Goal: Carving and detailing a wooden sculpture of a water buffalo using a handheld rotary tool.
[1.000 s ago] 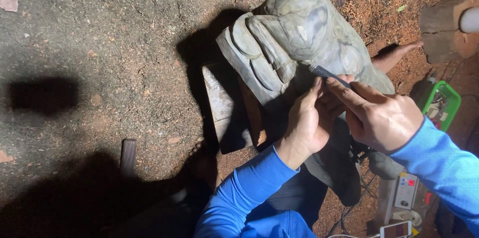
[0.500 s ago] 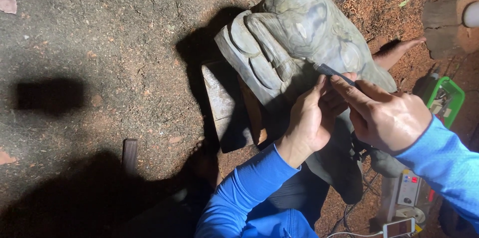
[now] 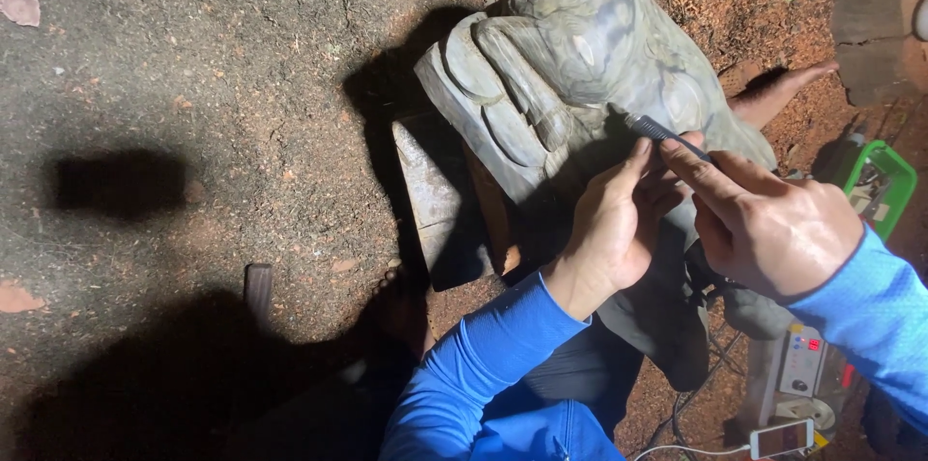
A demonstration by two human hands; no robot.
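Pinching a thin dark tool (image 3: 665, 132) — right hand (image 3: 773, 224), left hand (image 3: 619, 219) steadying (fingers curled) — against grey-green carving (image 3: 580, 45).

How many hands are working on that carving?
2. The left hand rests against the carving; the right hand beside it holds a thin tool to the surface.

Your left hand (image 3: 619, 229) is resting against the carving (image 3: 580, 65), just left of your right hand (image 3: 773, 224), which is pinching the tool (image 3: 667, 132). The control box (image 3: 802, 364) and phone (image 3: 781, 439) are lying below.
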